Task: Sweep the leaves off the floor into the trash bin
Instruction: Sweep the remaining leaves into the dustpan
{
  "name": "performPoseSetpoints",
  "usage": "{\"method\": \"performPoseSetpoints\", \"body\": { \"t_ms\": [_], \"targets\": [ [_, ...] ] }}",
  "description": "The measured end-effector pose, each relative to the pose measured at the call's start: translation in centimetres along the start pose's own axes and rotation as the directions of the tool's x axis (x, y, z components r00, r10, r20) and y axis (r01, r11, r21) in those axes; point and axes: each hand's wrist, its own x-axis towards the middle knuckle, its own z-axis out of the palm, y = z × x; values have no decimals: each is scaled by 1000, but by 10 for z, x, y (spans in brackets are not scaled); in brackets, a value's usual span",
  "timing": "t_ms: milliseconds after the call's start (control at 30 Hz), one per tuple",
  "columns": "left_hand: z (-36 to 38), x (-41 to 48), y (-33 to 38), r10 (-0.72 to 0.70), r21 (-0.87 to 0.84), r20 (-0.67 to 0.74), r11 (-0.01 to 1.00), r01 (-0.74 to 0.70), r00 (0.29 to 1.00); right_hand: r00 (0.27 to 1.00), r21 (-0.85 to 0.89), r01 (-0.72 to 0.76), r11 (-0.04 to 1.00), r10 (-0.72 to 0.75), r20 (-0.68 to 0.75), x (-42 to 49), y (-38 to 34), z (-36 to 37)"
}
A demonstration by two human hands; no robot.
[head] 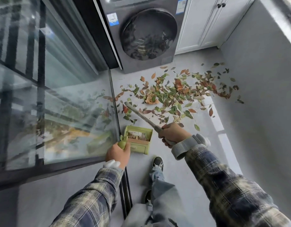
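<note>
Down on grey floor by the washing machine: gripping green dustpan in left hand, clutching broom in right hand, poking it among leaves lying scattered ahead.

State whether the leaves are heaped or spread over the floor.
Spread: the leaves lie scattered across the floor before the washing machine.

A dark washing machine stands at the far end of the grey floor, beside a white cabinet. A glass door is on the left, a grey wall on the right.
</note>
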Motion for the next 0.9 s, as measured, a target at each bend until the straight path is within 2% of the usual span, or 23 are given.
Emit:
{"method": "performPoseSetpoints", "body": {
  "t_ms": [133, 233, 367, 467, 567, 633, 733, 900],
  "targets": [
    [5, 21, 8, -79, 41, -22, 996, 80, 997, 999, -42, 6, 999, -4, 34, 27, -23, -4],
    [8, 32, 15, -107, 13, -47, 994, 108, 993, 1000, -68, -8, 998, 8, -6, 46, -36, 4],
    [19, 42, 23, -115, -20, -89, 993, 114, 989, 995, -39, -98, 994, 98, -1, 79, -45, 24],
    [22, 46, 28, -113, -29, -80, 993, 111, 990, 981, 64, -191, 979, 190, 21, 94, -38, 36],
    [23, 49, 29, -104, -23, -77, 994, 103, 992, 972, 96, -220, 971, 210, 107, 98, -35, 39],
    [21, 52, 26, -90, -22, -70, 996, 89, 993, 967, 194, -225, 955, 193, 168, 101, -36, 42],
    [18, 59, 23, -73, -9, -56, 997, 73, 996, 970, 150, -235, 960, 222, 101, 103, -39, 44],
    [18, 57, 24, -56, -14, -60, 998, 56, 997, 995, -43, -97, 994, 97, 16, 97, -58, 42]
  ]
}}
